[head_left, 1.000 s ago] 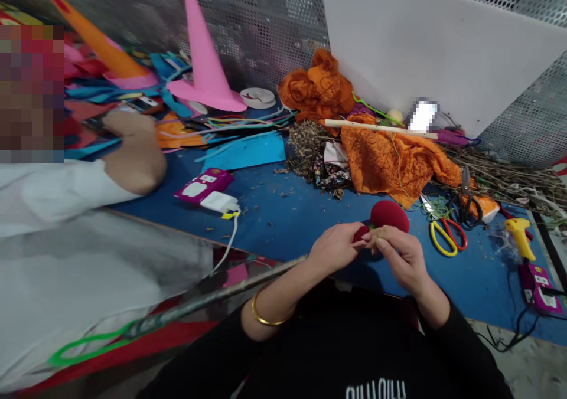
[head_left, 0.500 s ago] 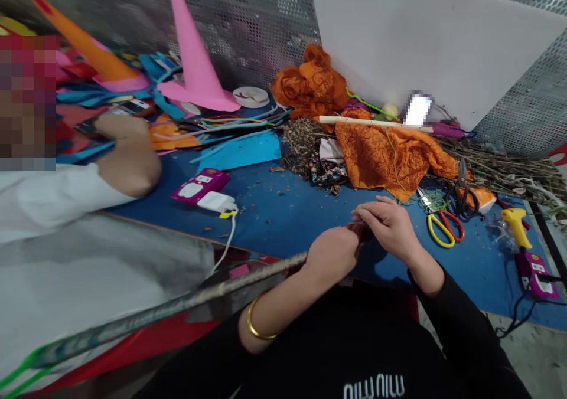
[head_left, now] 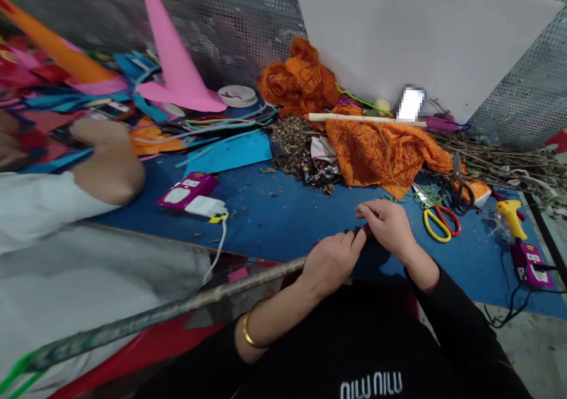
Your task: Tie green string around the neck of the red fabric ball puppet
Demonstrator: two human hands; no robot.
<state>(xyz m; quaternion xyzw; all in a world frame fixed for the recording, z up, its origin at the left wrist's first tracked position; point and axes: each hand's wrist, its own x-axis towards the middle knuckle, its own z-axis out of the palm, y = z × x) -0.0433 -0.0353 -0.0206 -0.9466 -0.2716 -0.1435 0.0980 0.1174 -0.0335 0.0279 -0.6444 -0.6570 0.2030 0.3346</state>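
Wrapped stick [head_left: 177,313] gripped at blue table [head_left: 270,231]

L. to r.: co-worker's arm [head_left: 108,163] leans on tabletop; purple power strip [head_left: 188,189] holds white plug [head_left: 205,206]; stick slants up from lower l. to person's left hand [head_left: 330,263], fingers curled round upper pt.; right hand [head_left: 390,225] just beyond, fingers bent narrow, can't tell if holding anything; scissors [head_left: 436,211] nr.; yellow glue gun [head_left: 512,217] far r.

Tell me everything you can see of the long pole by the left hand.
The pole is long, slim and roughly straight, mottled grey-green with a paler brownish stretch; its surface looks wrapped or rough. A bright green loop sits at its lower-left end. It slants up rightward in front of the blue table and disappears behind the left hand, which hides its other end and any grip.
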